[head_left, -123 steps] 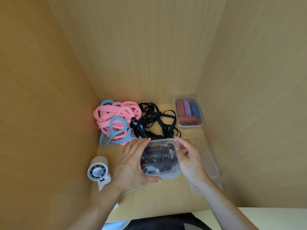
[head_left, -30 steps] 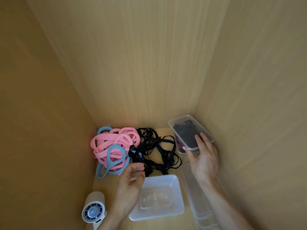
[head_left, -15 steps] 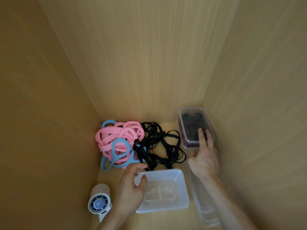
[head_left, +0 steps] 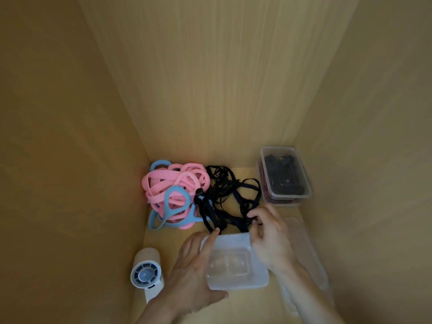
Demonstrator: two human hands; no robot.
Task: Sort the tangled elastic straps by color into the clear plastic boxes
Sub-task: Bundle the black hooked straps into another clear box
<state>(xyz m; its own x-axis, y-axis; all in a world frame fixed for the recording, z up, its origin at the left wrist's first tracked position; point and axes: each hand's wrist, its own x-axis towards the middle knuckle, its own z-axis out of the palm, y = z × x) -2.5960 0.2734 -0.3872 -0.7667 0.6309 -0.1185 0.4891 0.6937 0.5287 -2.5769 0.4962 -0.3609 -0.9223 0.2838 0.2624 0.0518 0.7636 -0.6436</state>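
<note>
The fingers (head_left: 253, 215) of the right hand (head_left: 268, 239) are curled in tight and pinch a loop at the near edge of the black straps (head_left: 224, 197), with the thumb closing on it from below, just beyond the far right corner of the empty clear box (head_left: 259, 277). The left hand (head_left: 194, 272) lies along that box's left side: its fingers are stretched out nearly straight against the wall, the index tip reaches the far left corner and touches the black tangle there, and the thumb rests against the near wall.

The box stands open on the wooden floor (head_left: 243, 173) of a three-sided wooden alcove, right in front of the person and holding nothing. The black straps sprawl in a loose knot just behind it, in the middle of the floor. To their left, touching them, the pink straps (head_left: 173, 183) are heaped in the back left corner, with the blue straps (head_left: 159, 163) threaded through and around the pink ones.

In the back right corner a filled clear box (head_left: 287, 195) with dark contents sits stacked on a lower box (head_left: 278, 201) in which something red shows; what exactly that is cannot be told. More clear plastic pieces (head_left: 308, 253) lie along the right wall, too blurred to make out. A white fan (head_left: 146, 272) lies near the left wall, beside the left wrist
</note>
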